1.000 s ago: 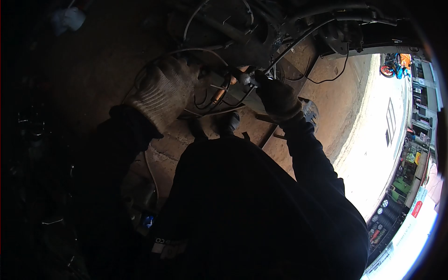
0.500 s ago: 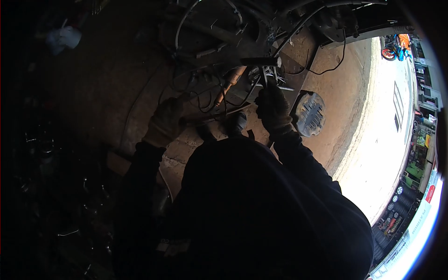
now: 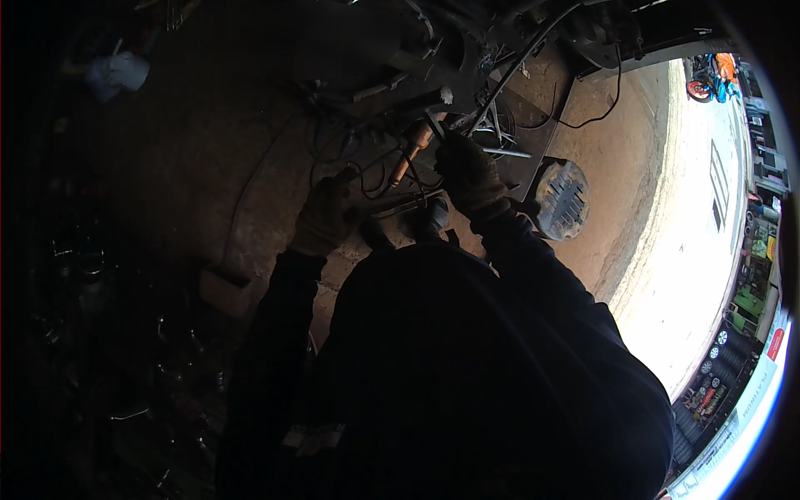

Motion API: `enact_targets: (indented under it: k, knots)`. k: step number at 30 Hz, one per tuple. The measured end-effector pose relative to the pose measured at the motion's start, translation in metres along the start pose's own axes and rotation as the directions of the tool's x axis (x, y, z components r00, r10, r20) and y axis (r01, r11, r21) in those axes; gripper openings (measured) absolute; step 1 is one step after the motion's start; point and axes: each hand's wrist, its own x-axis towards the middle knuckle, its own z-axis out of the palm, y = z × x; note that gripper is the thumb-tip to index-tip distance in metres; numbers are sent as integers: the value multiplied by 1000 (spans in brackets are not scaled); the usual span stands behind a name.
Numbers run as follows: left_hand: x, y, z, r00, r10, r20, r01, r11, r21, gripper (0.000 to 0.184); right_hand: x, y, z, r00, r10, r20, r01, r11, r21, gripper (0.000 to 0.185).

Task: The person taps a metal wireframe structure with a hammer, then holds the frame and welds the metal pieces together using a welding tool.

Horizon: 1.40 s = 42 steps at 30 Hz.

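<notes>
My right hand (image 3: 471, 175), in a dark work glove, is closed round the handle of a hammer (image 3: 421, 103). Its dark, bar-like head has a pale round end and sits tilted above the handle. Just left of that hand, an orange tapered cylinder (image 3: 407, 158) lies among cables, partly covered. My left hand (image 3: 322, 215), also gloved, is lower and to the left with its fingers curled. What it grips is too dark to make out. A thin dark bar (image 3: 406, 203) runs between my hands, above my shoes (image 3: 433, 218).
Dark cables and metal parts crowd the floor ahead. A round slotted plate or stool top (image 3: 562, 200) is at my right, near a pale metal rod (image 3: 507, 152). A block (image 3: 225, 292) lies at the left. Beyond the bright pavement stands a motorcycle (image 3: 708, 83).
My right hand has moved left with the hammer, whose head now tilts and sits over the cables. My left hand has shifted right and slightly up.
</notes>
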Motion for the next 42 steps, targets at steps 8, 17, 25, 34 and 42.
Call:
enact_targets:
  k: [8, 17, 25, 34, 42]
  knots:
    - [0, 0, -4, 999, -19, 37, 20, 999, -32, 73, 9, -16, 2, 999, -13, 33, 20, 975, -221, 44]
    - [-2, 0, 0, 1000, -14, 17, 13, 1000, 9, 77, 10, -14, -4, 997, -23, 76, 37, 981, -190, 41]
    - [-18, 16, -26, 989, -59, -133, 56, 998, -23, 78, 38, -45, -45, 922, 264, -283, -198, 950, 240, 36]
    - [10, 60, -77, 933, -254, -256, 169, 936, -310, 84, 127, -39, -71, 968, 73, 240, 136, 652, -746, 28]
    - [30, 88, -105, 890, -398, -223, 212, 794, -570, 87, 137, -2, -68, 947, -126, 294, 294, 704, -646, 28]
